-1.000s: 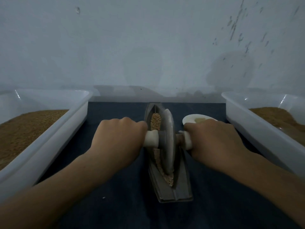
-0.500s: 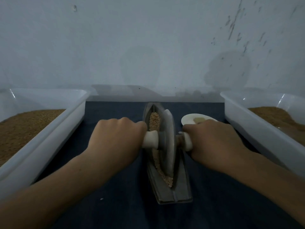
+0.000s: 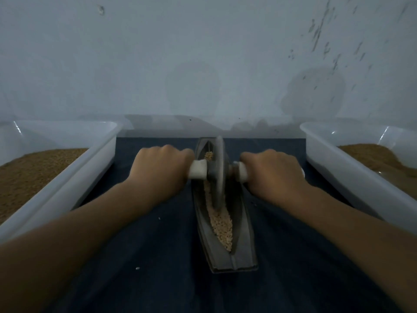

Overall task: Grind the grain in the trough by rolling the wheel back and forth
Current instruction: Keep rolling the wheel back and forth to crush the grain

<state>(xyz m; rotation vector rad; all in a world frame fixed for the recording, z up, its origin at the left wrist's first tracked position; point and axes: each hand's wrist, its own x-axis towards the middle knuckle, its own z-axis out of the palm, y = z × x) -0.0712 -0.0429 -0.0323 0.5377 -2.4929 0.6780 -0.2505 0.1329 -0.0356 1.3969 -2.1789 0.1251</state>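
A grey boat-shaped trough (image 3: 244,251) lies lengthwise on the dark cloth in the middle of the head view. Pale grain (image 3: 222,224) fills its near groove, and a little shows beyond the wheel. The grey wheel (image 3: 218,175) stands upright in the far part of the trough on a white axle handle (image 3: 198,169). My left hand (image 3: 158,172) grips the left end of the handle. My right hand (image 3: 273,175) grips the right end, which is mostly hidden under my fingers.
A white tub (image 3: 74,177) of brown grain stands at the left and another white tub (image 3: 352,177) of brown meal at the right. A small white dish (image 3: 302,172) peeks out behind my right hand. The wall rises just past the cloth. Stray grains lie on the cloth.
Both hands have pushed the wheel away from me, from the middle of the trough toward its far end. More grain now lies uncovered in the near groove. The dish is now mostly hidden.
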